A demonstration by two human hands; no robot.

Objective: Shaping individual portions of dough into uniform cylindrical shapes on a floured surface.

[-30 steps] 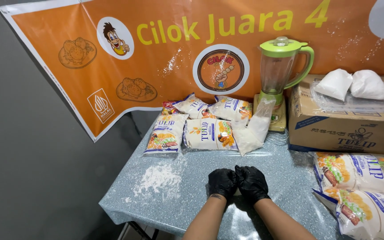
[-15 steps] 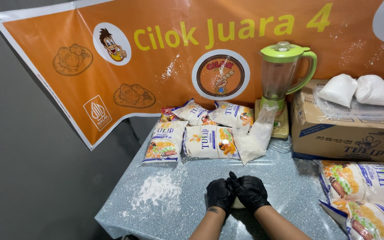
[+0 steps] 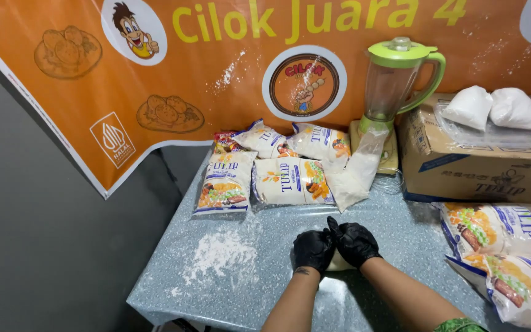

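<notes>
Head view. Left hand point(image 3: 313, 249) and right hand point(image 3: 354, 241), black-gloved, side by side at desk point(image 3: 265, 276) centre; fingers curled down over pale dough point(image 3: 339, 262), mostly hidden beneath. Flour patch point(image 3: 219, 252) at 9 o'clock. Flour bags point(image 3: 278, 169) at 12. Blender point(image 3: 394, 83) at 1. Box point(image 3: 474, 166) at 2.

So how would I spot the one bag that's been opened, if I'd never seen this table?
Start at the green-lidded blender standing against the orange banner. Leaning on its base is a clear plastic bag partly filled with white powder. Unlike the sealed printed packets to its left, it carries no picture or print and slumps loosely onto the speckled table.
</notes>
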